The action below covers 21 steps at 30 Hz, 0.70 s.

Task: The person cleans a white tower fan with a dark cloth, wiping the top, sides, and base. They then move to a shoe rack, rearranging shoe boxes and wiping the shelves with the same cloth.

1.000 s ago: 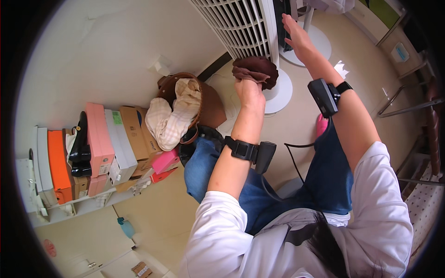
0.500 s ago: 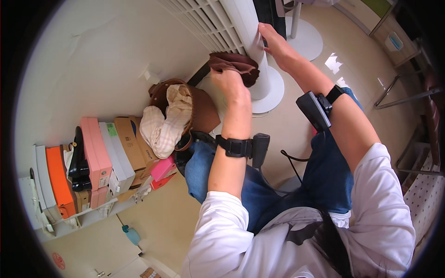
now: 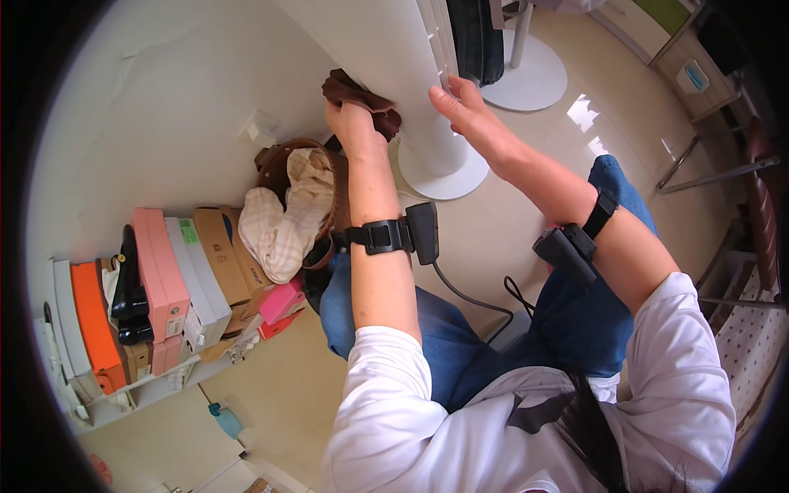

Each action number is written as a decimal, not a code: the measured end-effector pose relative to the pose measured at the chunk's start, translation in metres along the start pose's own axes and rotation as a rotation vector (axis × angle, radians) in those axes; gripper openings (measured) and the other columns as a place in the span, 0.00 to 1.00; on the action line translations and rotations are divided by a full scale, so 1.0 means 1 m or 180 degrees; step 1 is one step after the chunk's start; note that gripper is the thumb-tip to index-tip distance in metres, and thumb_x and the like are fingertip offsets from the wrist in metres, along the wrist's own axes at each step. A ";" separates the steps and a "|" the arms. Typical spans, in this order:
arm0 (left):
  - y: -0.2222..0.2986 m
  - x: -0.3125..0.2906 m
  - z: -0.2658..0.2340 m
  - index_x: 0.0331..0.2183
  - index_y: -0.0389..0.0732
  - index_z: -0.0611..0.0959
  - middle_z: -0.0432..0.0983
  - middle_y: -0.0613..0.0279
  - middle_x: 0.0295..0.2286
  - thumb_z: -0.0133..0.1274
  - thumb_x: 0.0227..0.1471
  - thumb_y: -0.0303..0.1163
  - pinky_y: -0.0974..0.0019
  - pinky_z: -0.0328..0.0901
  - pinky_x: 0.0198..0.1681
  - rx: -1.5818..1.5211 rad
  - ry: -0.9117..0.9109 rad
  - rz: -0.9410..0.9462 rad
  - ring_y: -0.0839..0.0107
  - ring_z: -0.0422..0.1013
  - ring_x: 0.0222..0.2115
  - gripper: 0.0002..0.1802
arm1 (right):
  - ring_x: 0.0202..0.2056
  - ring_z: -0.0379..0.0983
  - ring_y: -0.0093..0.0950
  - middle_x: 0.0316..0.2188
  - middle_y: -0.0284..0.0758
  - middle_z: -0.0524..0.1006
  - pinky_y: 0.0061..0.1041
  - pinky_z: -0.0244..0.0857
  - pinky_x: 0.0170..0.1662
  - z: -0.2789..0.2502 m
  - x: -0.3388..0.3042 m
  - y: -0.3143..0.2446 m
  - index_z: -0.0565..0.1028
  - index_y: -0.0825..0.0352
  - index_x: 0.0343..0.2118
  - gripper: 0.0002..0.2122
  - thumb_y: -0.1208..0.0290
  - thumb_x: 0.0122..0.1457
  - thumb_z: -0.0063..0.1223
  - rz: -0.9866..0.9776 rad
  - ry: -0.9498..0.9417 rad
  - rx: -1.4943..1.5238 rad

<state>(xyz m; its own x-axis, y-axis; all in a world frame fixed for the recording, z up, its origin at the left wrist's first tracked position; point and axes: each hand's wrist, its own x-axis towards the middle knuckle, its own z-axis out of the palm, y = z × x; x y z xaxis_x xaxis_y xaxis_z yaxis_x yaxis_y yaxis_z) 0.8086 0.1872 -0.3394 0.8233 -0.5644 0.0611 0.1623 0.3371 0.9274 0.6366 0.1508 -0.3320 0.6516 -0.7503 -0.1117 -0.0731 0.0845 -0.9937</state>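
In front of me stands a white tower fan (image 3: pixel 362 49) on a round white base (image 3: pixel 450 187). Its smooth casing faces me, and slats show along the right side. My left hand (image 3: pixel 355 130) is closed on a brown cloth (image 3: pixel 383 122), which lies against the left side of the casing, low down. My fingertips there are partly hidden. On the opposite side, my right hand (image 3: pixel 485 130) has its fingers stretched out and the thumb apart, touching the fan's right edge beside the slats. It holds nothing.
Left of my knee, a brown basket (image 3: pixel 271 168) holds a checked cloth (image 3: pixel 283 234). Several shoe boxes (image 3: pixel 161 275) and black shoes (image 3: pixel 131 287) fill a low rack. A second round white base (image 3: pixel 534 78) stands behind the fan. A chair (image 3: pixel 764 193) is at the right.
The fan has turned: its slats faced left and now show at the right, with smooth casing toward me. My left hand and the cloth moved left; my right hand came lower and left.
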 end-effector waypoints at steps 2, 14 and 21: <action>-0.003 0.002 -0.003 0.42 0.35 0.75 0.74 0.58 0.37 0.47 0.60 0.33 0.64 0.73 0.32 -0.0113 0.0039 0.0069 0.67 0.74 0.33 0.13 | 0.62 0.54 0.40 0.59 0.53 0.57 0.34 0.50 0.63 -0.007 0.005 0.001 0.50 0.76 0.63 0.43 0.41 0.58 0.46 0.0089 -0.0064 -0.0049; -0.019 -0.016 -0.008 0.31 0.36 0.72 0.72 0.58 0.20 0.38 0.63 0.36 0.63 0.70 0.20 0.0161 -0.0043 0.0301 0.65 0.69 0.14 0.14 | 0.61 0.54 0.28 0.60 0.41 0.61 0.26 0.48 0.61 -0.018 0.087 0.025 0.52 0.71 0.64 0.31 0.53 0.68 0.37 -0.1402 0.0556 0.0086; -0.001 -0.041 0.014 0.50 0.37 0.67 0.70 0.54 0.38 0.37 0.60 0.25 0.67 0.69 0.19 0.0772 0.0456 0.1792 0.65 0.73 0.23 0.16 | 0.63 0.51 0.40 0.62 0.50 0.53 0.34 0.47 0.64 -0.006 0.060 0.015 0.50 0.70 0.64 0.36 0.46 0.62 0.39 -0.0974 0.0319 0.0123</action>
<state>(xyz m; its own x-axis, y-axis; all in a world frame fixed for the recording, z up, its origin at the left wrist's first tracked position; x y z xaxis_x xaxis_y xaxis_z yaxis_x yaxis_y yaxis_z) 0.7676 0.1993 -0.3376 0.8139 -0.2380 0.5300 -0.4315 0.3632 0.8257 0.6701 0.1035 -0.3541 0.5612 -0.8054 0.1910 0.1449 -0.1316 -0.9807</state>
